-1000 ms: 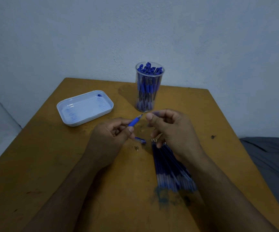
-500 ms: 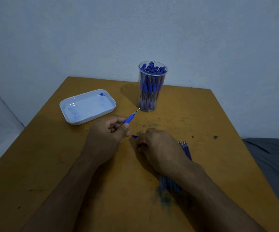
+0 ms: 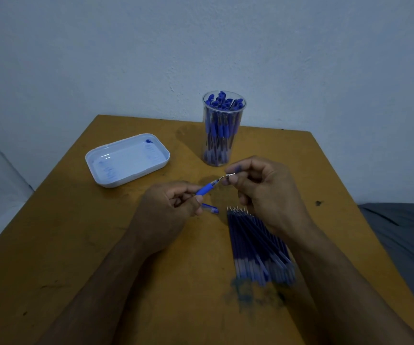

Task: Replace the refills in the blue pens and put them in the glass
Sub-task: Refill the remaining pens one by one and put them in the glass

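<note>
So the left hand (image 3: 162, 210) has its fingers curled around a blue pen (image 3: 204, 189), gripping it by the barrel with the blue grip section poking out up and to the right. The right hand (image 3: 263, 190) is up at the pen's front end, thumb and forefinger pinching a small metal tip piece (image 3: 229, 176) right where it meets the pen's point. Can't tell if that piece is actually seated on the pen or just touching it, it's tiny and a bit blurry. Both hands are held just above the tabletop (image 3: 76, 245), roughly in the middle of it.

Just below the left thumb there's a small blue cap (image 3: 210, 209) lying flat on the wood. Right of that, partly under the right wrist, is a bundle of blue refills (image 3: 253, 242) lying side by side, metal tips pointing away from the person, with the near ends blurred. There's a smudge of blue ink on the wood at the near end of the bundle.

The glass (image 3: 223, 130) stands upright toward the far edge, just beyond the right hand, and it's packed with blue pens, caps up. Off to the left sits a white tray (image 3: 126, 160) with blue ink marks inside it, well apart from the glass.
</note>
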